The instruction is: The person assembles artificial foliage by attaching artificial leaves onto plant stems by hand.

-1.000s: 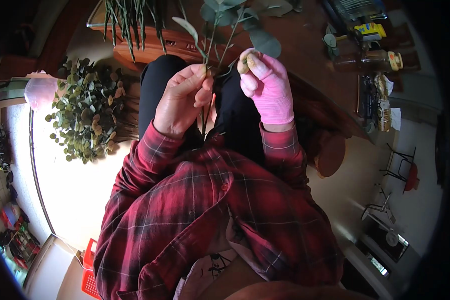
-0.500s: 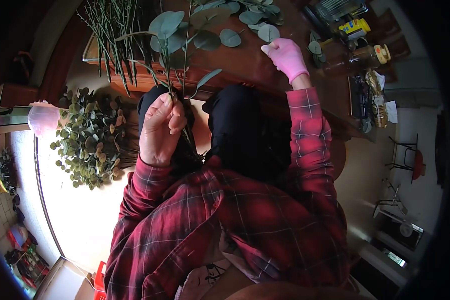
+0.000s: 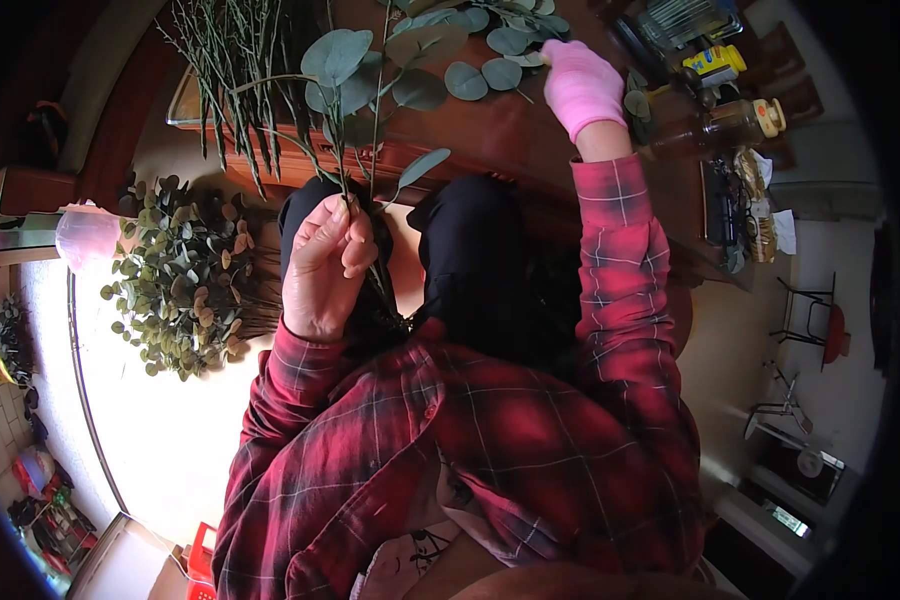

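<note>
My left hand [image 3: 322, 262], bare, pinches a leafy eucalyptus stem [image 3: 342, 172] above my lap. The stem stands upright with broad round grey-green leaves, and its lower end runs down past my fingers between my knees. My right hand [image 3: 583, 88], in a pink glove, is over the dark wooden table with its fingers curled at the edge of a heap of loose leaves [image 3: 510, 40]. Whatever is between those fingertips is hidden. Two round leaves [image 3: 501, 74] lie on the table just left of the glove.
Thin green stems [image 3: 245, 80] hang over the table's left end. Below is a big bunch of leafy branches [image 3: 185, 270] on the floor beside my leg. A brown jar [image 3: 720, 128], a yellow container [image 3: 715, 64] and packets [image 3: 760, 205] stand to the right.
My right hand has moved up and slightly right toward the leaf heap. The leaf at its fingertips now lies farther left on the table. My left hand has barely moved.
</note>
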Demonstrator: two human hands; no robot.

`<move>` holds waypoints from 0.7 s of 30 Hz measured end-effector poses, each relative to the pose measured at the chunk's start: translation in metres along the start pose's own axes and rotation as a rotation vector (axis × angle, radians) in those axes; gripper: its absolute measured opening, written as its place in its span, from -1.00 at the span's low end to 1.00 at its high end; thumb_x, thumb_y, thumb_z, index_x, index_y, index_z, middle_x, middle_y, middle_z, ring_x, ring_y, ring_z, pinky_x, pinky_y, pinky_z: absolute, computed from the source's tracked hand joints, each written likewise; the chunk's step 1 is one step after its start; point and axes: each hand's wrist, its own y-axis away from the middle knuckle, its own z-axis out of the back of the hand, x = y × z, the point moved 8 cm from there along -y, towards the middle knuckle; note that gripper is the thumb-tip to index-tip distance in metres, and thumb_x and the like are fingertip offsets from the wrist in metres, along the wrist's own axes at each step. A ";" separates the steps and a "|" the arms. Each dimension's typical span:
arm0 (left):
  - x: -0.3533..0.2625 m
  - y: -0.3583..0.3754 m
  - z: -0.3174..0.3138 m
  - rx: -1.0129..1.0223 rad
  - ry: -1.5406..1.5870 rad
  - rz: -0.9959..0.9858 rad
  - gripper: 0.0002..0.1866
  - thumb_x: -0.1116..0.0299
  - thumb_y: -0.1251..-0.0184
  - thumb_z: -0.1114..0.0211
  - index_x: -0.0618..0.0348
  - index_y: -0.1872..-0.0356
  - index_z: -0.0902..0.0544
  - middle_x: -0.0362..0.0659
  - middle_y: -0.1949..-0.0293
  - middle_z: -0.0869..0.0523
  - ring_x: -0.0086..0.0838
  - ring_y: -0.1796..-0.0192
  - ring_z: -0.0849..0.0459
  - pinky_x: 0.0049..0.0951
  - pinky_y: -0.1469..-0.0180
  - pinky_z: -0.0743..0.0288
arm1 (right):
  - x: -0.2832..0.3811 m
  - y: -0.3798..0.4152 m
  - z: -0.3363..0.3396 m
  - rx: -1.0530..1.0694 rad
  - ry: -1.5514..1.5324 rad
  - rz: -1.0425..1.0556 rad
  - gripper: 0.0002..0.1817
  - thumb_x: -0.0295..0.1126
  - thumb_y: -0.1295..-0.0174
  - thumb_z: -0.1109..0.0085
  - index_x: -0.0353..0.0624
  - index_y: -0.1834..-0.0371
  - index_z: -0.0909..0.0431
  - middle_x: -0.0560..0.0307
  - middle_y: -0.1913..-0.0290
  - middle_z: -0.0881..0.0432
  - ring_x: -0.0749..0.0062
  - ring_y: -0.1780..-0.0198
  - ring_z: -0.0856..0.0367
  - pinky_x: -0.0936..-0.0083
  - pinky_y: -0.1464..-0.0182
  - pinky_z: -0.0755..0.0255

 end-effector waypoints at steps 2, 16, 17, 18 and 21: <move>0.000 0.000 0.001 0.000 0.005 0.002 -0.88 0.40 -0.41 -0.08 0.26 0.25 -0.50 -0.19 0.47 -0.53 -0.65 0.59 -0.24 -0.66 0.53 -0.13 | -0.001 -0.002 0.005 0.039 0.031 0.016 -0.80 -0.28 -0.14 -0.18 0.06 0.16 -0.58 0.12 0.17 -0.60 0.14 0.06 -0.58 0.24 0.06 -0.46; 0.005 0.000 0.001 0.000 -0.017 0.033 -0.86 0.39 -0.42 -0.07 0.25 0.25 -0.50 -0.21 0.48 -0.54 -0.65 0.58 -0.29 -0.67 0.51 -0.18 | 0.074 0.000 0.001 0.038 -0.310 0.626 -0.78 -0.34 -0.08 -0.28 -0.07 0.19 -0.61 0.16 0.19 -0.51 0.18 0.10 -0.52 0.32 -0.01 -0.39; 0.005 0.000 0.000 0.006 -0.018 0.031 -0.86 0.39 -0.42 -0.07 0.25 0.25 -0.50 -0.20 0.48 -0.54 -0.65 0.58 -0.29 -0.67 0.51 -0.18 | 0.079 0.005 0.015 -0.164 -0.309 0.732 -0.82 -0.33 -0.09 -0.31 -0.14 0.28 -0.61 0.23 0.35 -0.53 0.35 0.29 -0.56 0.44 0.19 -0.45; 0.005 -0.001 0.000 0.012 -0.019 0.028 -0.86 0.39 -0.42 -0.07 0.25 0.25 -0.50 -0.20 0.47 -0.54 -0.65 0.58 -0.29 -0.67 0.51 -0.18 | 0.073 0.000 0.016 -0.138 -0.410 0.682 -0.83 -0.31 -0.05 -0.30 -0.15 0.36 -0.61 0.15 0.34 -0.56 0.33 0.22 -0.56 0.41 0.20 -0.43; 0.005 -0.001 0.002 -0.001 -0.018 0.022 -0.86 0.39 -0.42 -0.07 0.25 0.26 -0.50 -0.20 0.46 -0.54 -0.64 0.58 -0.29 -0.67 0.51 -0.18 | 0.057 -0.016 0.035 -0.120 -0.693 0.541 -0.82 -0.31 0.06 -0.28 -0.17 0.57 -0.55 0.06 0.48 -0.56 0.22 0.32 -0.56 0.32 0.27 -0.38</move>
